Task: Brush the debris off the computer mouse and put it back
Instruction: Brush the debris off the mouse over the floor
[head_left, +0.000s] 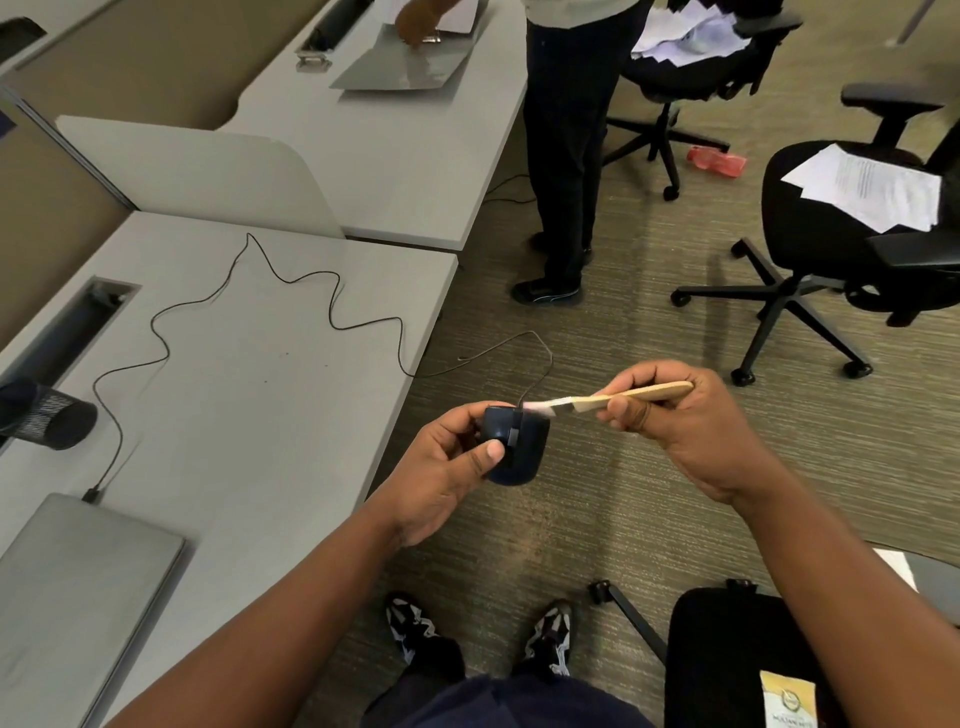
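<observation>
Your left hand (457, 462) grips the computer mouse (519, 447) in the air, just off the table's (249, 374) right edge. Your right hand (675, 415) pinches the wooden brush (623, 396), bristles touching the mouse.

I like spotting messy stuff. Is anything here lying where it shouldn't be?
Yes. A pink bottle lies on its side on the carpet between the chairs, loose papers are piled on a chair seat, and a black mesh cup has tipped over on the desk.
</observation>
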